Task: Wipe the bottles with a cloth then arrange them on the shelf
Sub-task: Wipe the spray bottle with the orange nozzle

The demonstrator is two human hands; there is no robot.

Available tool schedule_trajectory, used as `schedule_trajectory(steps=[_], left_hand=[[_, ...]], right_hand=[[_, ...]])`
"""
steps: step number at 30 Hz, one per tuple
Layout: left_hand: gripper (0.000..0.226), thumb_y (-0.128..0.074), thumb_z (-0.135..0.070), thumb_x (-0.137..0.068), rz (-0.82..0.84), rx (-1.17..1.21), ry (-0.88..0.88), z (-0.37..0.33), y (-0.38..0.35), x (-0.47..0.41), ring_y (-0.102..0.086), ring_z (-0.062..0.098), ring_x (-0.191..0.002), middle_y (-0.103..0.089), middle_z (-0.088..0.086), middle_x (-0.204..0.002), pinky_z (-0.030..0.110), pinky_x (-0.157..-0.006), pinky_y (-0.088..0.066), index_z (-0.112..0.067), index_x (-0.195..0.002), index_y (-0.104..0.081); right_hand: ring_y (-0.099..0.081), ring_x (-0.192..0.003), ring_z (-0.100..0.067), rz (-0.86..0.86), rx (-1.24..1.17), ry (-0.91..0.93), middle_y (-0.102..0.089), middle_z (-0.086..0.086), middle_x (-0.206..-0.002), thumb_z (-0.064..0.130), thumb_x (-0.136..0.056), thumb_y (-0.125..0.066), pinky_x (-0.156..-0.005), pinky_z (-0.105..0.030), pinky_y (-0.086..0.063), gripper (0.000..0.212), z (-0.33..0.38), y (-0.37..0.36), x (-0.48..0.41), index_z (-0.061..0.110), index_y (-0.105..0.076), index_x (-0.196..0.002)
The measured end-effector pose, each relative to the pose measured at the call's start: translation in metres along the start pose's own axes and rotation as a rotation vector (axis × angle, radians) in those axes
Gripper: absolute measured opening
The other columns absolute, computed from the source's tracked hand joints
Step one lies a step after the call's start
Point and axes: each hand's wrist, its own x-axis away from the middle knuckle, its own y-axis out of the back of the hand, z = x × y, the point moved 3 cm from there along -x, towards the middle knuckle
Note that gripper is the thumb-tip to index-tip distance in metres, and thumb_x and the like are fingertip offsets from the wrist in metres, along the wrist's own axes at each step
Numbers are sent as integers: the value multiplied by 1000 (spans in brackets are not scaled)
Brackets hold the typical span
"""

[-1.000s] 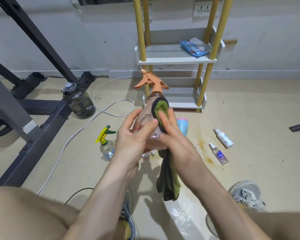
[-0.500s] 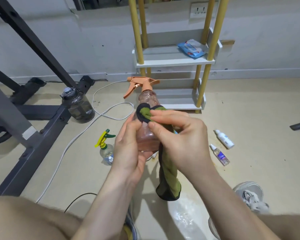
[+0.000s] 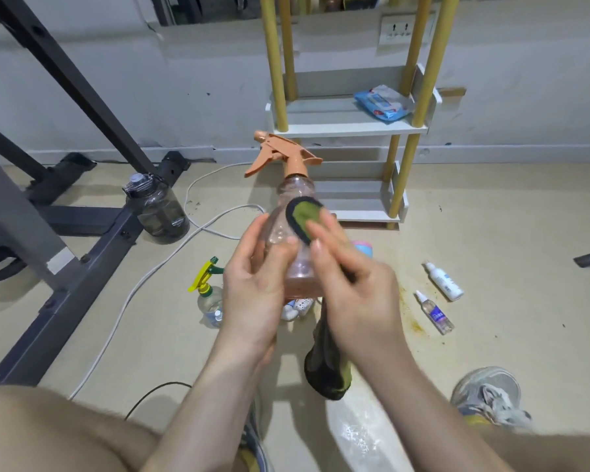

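A person's left hand [image 3: 252,291] holds a clear pink plastic spray bottle with an orange trigger [image 3: 281,229] upright in mid-air, its grip wrapped round the bottle's body. The right hand [image 3: 355,287] presses a green cloth with a black edge [image 3: 304,216] against the bottle's shoulder. Its grip holds the cloth, whose tail hangs below. Behind stands a white shelf with yellow posts [image 3: 338,127]. A white plastic bottle [image 3: 443,281] and a small clear spray bottle [image 3: 435,313] lie on the beige floor [image 3: 491,233].
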Motion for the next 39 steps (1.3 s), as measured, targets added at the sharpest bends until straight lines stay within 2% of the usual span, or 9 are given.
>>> schedule_trajectory(steps=[4, 7, 11, 15, 18, 21, 27, 31, 39], left_hand=[[51, -75, -37, -62, -6, -154, -84, 6, -7, 8, -69, 17, -105, -74, -6, -109, 52, -97, -52, -41, -112, -66], [63, -76, -39, -64, -32, -193, -114, 3, -6, 6, -67, 10, -109, -73, -8, -113, 47, -101, -51, -33, -125, -61], [79, -80, -46, -63, 6, -386, -179, 4, -9, 17, -60, 0, -117, -65, -16, -127, 33, -102, -49, -39, -135, -50], [87, -79, -36, -76, -22, -715, -216, 0, -14, 17, -45, -9, -115, -43, -15, -141, 2, -84, -34, -34, -149, -33], [60, -65, -28, -88, -1, -955, -475, -2, -20, 21, -50, 15, -119, -39, -13, -134, 29, -97, -40, -29, -144, -42], [61, -64, -19, -72, 166, -965, -609, -3, -25, 28, -50, 15, -119, -47, -16, -127, 44, -100, -43, -35, -130, -51], [71, -77, -48, -66, 363, -471, -82, -8, 1, 8, -61, 3, -116, -66, -13, -124, 30, -99, -49, -32, -132, -58], [81, -86, -44, -49, 329, -311, 119, 9, 0, 4, -73, 22, -95, -75, 3, -104, 42, -85, -58, -20, -120, -57], [80, -85, -32, -51, 55, -506, -175, 11, -2, -1, -69, 15, -100, -52, -4, -127, 37, -91, -57, -45, -121, -49]], right_hand=[[-64, -112, 2, -74, -124, -134, -71, 1, -121, 6, -88, -72, -105, -34, -49, 15, 8, 15, -24, 16, -79, -96], [-60, -118, 4, -61, -6, -92, -73, 12, -114, 7, -88, -71, -106, -25, -47, 25, 12, 8, 6, 29, -77, -96], [-68, -108, -8, -164, -224, -233, -75, 10, -108, 12, -96, -63, -100, -41, -54, 19, -4, 12, -15, 24, -76, -103], [-64, -107, 5, -36, -145, -186, -71, 21, -112, 32, -95, -62, -94, -18, -51, 39, 0, 4, -2, 26, -56, -133], [-67, -109, -7, 21, -95, -265, -71, 6, -119, 53, -77, -78, -97, -33, -52, 74, -16, -2, 5, 19, -51, -138], [-69, -82, -16, -109, -447, -373, -71, -3, -94, 35, -72, -80, -72, -28, -55, 64, -19, 2, 3, 3, -58, -123], [-67, -97, -41, -194, -644, -433, -65, -33, -116, 23, -85, -67, -86, -47, -57, 49, -23, 22, 4, -8, -60, -122], [-72, -94, -21, -187, -521, -335, -76, -12, -106, 12, -86, -69, -80, -34, -60, 28, -13, 24, 1, 11, -70, -115], [-48, -132, 3, -103, 158, 21, -58, 19, -129, 22, -88, -67, -110, -18, -38, 26, -9, 6, 21, 24, -75, -113]])
